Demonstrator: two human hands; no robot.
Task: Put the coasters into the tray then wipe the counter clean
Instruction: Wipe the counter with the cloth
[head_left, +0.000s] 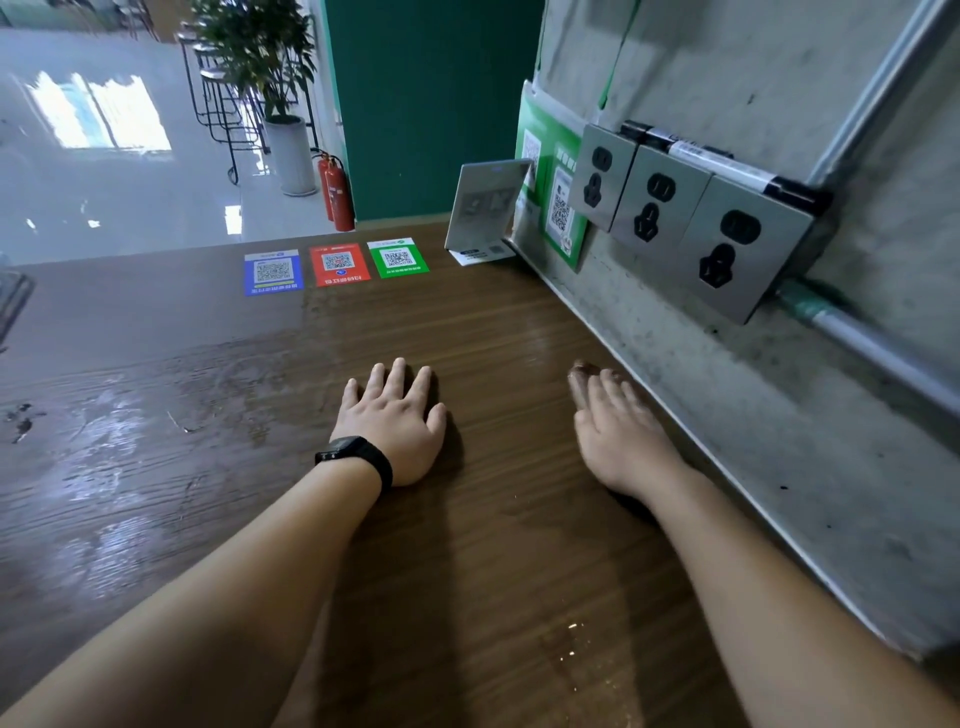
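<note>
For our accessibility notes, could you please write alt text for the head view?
Left hand and right hand rest open on a damp wooden counter; three QR stickers lie beyond, wall sockets at right.

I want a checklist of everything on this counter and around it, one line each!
Surface: brown wood counter, wet streaks at left.
Job's things: no coasters, tray or cloth seen.
Clutter: blue, red and green QR stickers in a row; a small sign standing near the wall.
Hands: left hand flat on the counter, dark band on its wrist; right hand open, by the wall.
Cables: nothing seen; three sockets unused.
Surroundings: concrete wall, plant, stools, fire extinguishers.
</note>
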